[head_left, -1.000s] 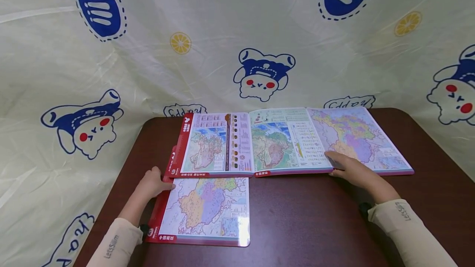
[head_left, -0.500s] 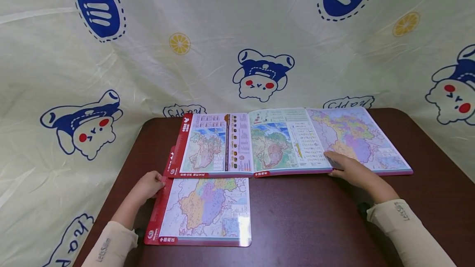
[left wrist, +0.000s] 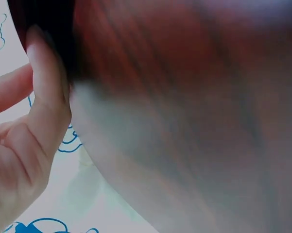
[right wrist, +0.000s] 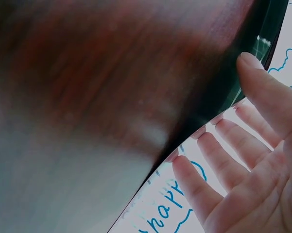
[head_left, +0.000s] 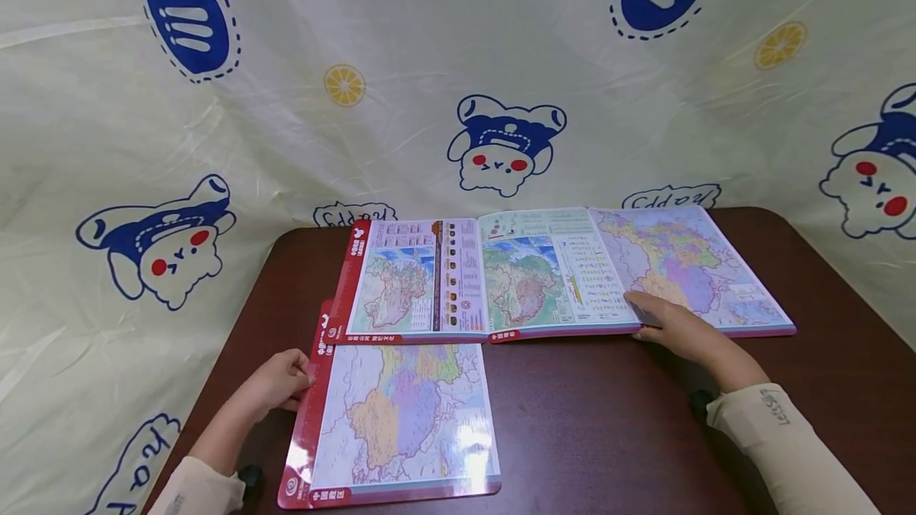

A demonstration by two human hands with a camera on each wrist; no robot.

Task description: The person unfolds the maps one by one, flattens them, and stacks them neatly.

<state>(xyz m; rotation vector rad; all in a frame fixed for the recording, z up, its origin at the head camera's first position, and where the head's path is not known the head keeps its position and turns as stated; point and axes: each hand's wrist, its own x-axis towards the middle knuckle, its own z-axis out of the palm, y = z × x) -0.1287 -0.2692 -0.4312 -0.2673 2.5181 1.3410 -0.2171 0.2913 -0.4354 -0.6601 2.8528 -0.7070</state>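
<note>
In the head view my left hand [head_left: 275,380] pinches the left edge of a glossy, red-bordered map [head_left: 401,420]. That map lies nearest me, slightly skewed, and its far edge is hidden behind another red-bordered map [head_left: 397,284]. Thumb and finger of the left hand also appear in the left wrist view, where the surface beside them is blurred. My right hand [head_left: 673,328] rests at the front edge where a green relief map [head_left: 525,284] meets a purple-toned map [head_left: 687,269]. In the right wrist view its fingers are extended, and what they touch is unclear.
A dark brown table [head_left: 572,420] with rounded far corners carries the maps. Three of them form a row along its far side. Behind it hangs a pale curtain [head_left: 408,149] printed with blue cartoon figures and orange slices.
My left hand has shifted from on top of the near map to its left edge. That map has slid toward me and turned slightly. The right hand stays in place.
</note>
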